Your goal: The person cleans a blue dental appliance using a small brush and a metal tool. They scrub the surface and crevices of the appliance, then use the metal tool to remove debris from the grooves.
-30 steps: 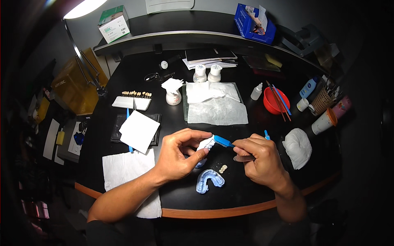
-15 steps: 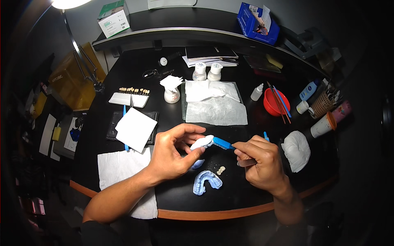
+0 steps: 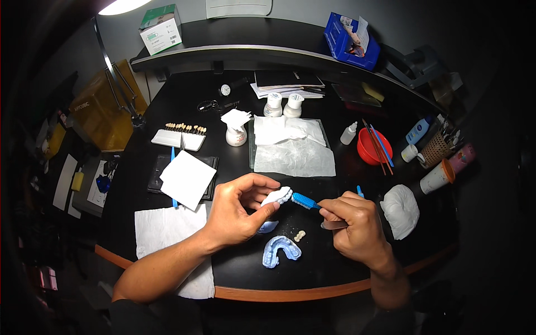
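Observation:
My left hand point(image 3: 240, 214) pinches a white plaster dental cast point(image 3: 274, 196) between thumb and fingers, above the middle of the black table. In my right hand point(image 3: 357, 224) is a small blue brush point(image 3: 304, 201), its bristled head against or very close to the cast's right end. A flat metal piece point(image 3: 334, 225) shows under the right fingers; whether it is held there too I cannot tell. On the table below lies a pale blue U-shaped dental mould point(image 3: 272, 249), with a small cream-coloured piece point(image 3: 300, 236) near it. Another blue piece point(image 3: 268, 226) is partly hidden by my left hand.
White tissue point(image 3: 295, 157) covers a plate at the back. A tooth shade guide point(image 3: 177, 139), white pads point(image 3: 188, 180) and a cloth point(image 3: 167, 231) lie left. Rightward are a red bowl point(image 3: 371, 153) with brushes, a dropper bottle point(image 3: 349, 134) and a white lump point(image 3: 400, 212).
The cast has tilted slightly in my left hand, showing more of its toothed edge. The brush head has shifted slightly right. Most of the scene sits a little lower as the view moved.

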`<state>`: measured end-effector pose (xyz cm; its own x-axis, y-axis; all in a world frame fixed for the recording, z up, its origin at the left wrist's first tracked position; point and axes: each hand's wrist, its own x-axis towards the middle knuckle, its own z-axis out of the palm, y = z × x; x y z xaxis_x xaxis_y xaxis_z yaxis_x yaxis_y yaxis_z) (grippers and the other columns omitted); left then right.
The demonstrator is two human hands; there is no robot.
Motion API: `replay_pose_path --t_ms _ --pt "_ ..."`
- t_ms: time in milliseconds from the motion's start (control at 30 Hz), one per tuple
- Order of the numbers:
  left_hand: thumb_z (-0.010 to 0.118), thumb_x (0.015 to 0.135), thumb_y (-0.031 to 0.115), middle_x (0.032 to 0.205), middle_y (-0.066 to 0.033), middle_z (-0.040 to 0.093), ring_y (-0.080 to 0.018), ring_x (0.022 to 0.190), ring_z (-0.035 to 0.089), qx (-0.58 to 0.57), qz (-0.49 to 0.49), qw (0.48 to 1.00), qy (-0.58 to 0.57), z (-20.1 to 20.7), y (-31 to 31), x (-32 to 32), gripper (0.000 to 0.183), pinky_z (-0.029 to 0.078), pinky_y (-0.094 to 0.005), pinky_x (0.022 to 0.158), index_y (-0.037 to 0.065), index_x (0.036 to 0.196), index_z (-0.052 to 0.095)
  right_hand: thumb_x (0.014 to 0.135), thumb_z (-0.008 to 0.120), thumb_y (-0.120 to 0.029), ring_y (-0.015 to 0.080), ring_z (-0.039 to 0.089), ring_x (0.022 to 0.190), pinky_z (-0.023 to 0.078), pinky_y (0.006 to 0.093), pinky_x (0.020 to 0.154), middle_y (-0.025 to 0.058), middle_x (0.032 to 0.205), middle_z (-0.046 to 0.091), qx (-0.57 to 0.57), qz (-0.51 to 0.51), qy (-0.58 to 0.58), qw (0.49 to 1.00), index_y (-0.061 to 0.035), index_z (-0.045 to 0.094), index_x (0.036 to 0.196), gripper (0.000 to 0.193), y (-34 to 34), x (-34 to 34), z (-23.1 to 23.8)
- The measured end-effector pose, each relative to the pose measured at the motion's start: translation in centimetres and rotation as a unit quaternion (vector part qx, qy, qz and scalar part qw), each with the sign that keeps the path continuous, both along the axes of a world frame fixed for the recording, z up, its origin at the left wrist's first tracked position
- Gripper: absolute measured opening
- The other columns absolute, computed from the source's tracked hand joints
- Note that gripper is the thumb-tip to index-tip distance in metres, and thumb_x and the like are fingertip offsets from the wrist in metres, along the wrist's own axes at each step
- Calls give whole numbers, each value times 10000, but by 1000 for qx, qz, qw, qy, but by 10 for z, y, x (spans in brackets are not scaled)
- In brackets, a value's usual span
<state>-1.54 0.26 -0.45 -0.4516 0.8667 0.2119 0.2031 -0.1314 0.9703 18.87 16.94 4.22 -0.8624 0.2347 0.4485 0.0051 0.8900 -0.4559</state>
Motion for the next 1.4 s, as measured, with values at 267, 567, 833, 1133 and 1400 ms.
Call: replay_pose_path --t_ms 267,567,833,1133,1400 --pt "814 935 -14 1039 -138 777 -114 902 757 -5 -10 997 -75 3 2 -4 280 604 -225 796 -57 1185 694 811 778 119 263 660 709 508 360 625 119 770 726 14 -11 4 1000 48 775 1025 225 4 0 -5" --pt "762 971 -48 1093 -161 771 -152 978 776 28 -35 978 -202 -2 4 -7 268 630 -261 869 -69 1213 648 807 792 114 267 649 696 497 359 620 117 759 717 12 6 12 1000 39 777 1014 221 4 0 -5" --pt "735 997 -20 1156 -186 760 -227 1049 779 21 -116 954 -277 -2 3 -5 296 648 -340 973 -59 1269 626 811 808 64 271 650 701 496 367 614 107 747 693 -13 46 81 996 9 761 971 176 -5 -7 -6" --pt "681 1061 62 1287 -162 734 -220 1154 747 27 -112 944 -310 0 4 -3 433 635 -318 980 -1 1473 564 781 786 84 269 670 722 521 356 634 101 801 736 1 69 77 995 4 771 1009 242 0 -4 -1" --pt "710 1051 116 1302 -135 713 -253 1218 723 37 -119 938 -325 3 0 -6 460 616 -368 1040 34 1479 563 791 766 126 246 660 692 514 351 619 105 794 741 27 20 6 999 25 780 1002 234 6 3 2"
